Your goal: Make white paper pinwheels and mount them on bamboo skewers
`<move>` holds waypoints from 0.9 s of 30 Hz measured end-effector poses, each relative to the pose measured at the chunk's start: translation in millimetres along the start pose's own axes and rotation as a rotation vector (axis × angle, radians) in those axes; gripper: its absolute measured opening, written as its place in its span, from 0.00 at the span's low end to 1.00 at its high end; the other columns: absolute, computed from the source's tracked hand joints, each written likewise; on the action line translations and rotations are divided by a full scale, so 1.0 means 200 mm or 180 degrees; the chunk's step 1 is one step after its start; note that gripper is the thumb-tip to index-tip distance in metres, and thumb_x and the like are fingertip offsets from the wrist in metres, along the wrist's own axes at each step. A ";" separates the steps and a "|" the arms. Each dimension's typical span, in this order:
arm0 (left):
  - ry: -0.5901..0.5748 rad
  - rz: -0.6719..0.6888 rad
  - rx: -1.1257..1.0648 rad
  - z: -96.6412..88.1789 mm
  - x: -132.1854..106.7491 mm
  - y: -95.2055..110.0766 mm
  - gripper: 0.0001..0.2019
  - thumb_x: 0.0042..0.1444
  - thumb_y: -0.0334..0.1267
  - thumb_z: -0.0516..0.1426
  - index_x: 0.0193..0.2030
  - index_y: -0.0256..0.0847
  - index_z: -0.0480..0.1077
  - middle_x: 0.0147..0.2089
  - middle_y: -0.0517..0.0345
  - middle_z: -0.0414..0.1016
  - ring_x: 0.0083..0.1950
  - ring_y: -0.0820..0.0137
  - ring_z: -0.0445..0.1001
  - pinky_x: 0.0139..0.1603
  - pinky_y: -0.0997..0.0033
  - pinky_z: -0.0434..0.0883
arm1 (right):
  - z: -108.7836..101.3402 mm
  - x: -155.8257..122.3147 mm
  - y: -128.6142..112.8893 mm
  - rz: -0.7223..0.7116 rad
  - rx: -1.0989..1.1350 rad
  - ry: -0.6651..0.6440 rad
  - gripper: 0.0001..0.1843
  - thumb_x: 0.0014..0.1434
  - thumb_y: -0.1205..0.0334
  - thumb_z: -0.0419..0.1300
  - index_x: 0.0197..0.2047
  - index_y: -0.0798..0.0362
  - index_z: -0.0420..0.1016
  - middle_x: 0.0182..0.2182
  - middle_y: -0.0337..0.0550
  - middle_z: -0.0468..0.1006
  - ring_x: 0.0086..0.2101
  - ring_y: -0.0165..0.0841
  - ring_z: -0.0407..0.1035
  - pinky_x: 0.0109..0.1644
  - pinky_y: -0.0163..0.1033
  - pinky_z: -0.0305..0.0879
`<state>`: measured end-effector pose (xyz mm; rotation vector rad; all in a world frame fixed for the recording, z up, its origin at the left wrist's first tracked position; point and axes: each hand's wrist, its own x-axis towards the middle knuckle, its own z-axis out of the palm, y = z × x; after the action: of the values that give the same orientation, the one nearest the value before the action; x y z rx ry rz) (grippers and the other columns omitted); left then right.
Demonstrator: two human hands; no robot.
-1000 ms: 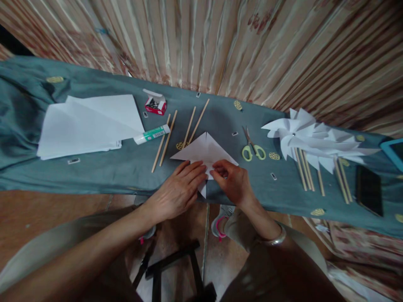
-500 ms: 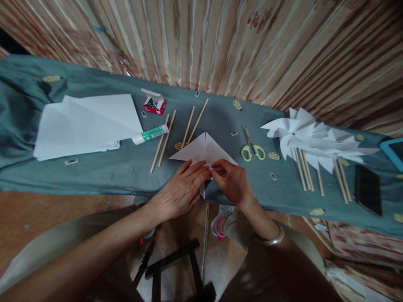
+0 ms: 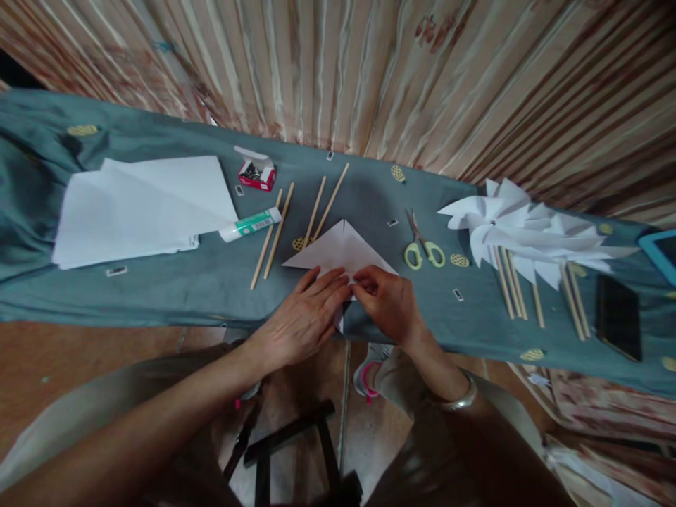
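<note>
A white sheet of folded paper (image 3: 343, 250) lies at the table's near edge, with a short slit at its top corner and a narrow flap hanging over the edge. My left hand (image 3: 311, 310) rests flat on its lower left part, fingers stretched out. My right hand (image 3: 388, 299) is closed, thumb and forefinger pinching at the paper beside the left fingertips. The paper's lower middle is hidden under both hands. To the right lie scissors (image 3: 423, 250) with light green handles, blades apart. Several wooden sticks (image 3: 279, 232) lie to the left.
On the left, a stack of white paper (image 3: 142, 204) lies near a glue stick (image 3: 251, 225) and an open red box (image 3: 257, 172) of small metal pieces. At right are paper pinwheels (image 3: 507, 218) on sticks, a dark phone (image 3: 617, 317) and a blue-edged object (image 3: 660, 250). A curtain (image 3: 327, 77) hangs behind.
</note>
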<state>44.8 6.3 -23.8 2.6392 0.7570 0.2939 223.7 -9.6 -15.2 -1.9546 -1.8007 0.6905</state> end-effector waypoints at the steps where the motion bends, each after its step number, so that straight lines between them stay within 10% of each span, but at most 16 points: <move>1: -0.0004 -0.0002 0.0014 0.00 0.00 0.00 0.24 0.56 0.29 0.50 0.61 0.33 0.56 0.65 0.39 0.63 0.70 0.57 0.54 0.68 0.45 0.51 | 0.00 0.00 0.00 0.0007 -0.0021 -0.0009 0.04 0.56 0.67 0.60 0.36 0.53 0.75 0.31 0.44 0.82 0.34 0.36 0.78 0.40 0.38 0.69; 12: 0.0087 -0.0064 -0.0003 0.02 0.00 0.00 0.23 0.57 0.30 0.50 0.60 0.30 0.58 0.63 0.39 0.66 0.70 0.55 0.53 0.70 0.43 0.46 | 0.02 -0.03 0.00 -0.0368 -0.0700 0.0262 0.06 0.59 0.65 0.58 0.39 0.54 0.75 0.32 0.45 0.80 0.36 0.37 0.73 0.42 0.40 0.67; 27: 0.0132 -0.0013 0.0202 0.02 -0.01 0.01 0.22 0.58 0.32 0.50 0.60 0.33 0.58 0.62 0.42 0.66 0.69 0.56 0.54 0.70 0.43 0.42 | 0.07 -0.05 0.03 -0.1159 -0.0974 0.0460 0.19 0.63 0.71 0.48 0.49 0.57 0.76 0.57 0.55 0.67 0.55 0.44 0.59 0.60 0.48 0.58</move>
<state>46.1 2.8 -27.0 2.6984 0.7974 0.3296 220.1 -20.8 -28.8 -1.7227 -2.1880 0.1592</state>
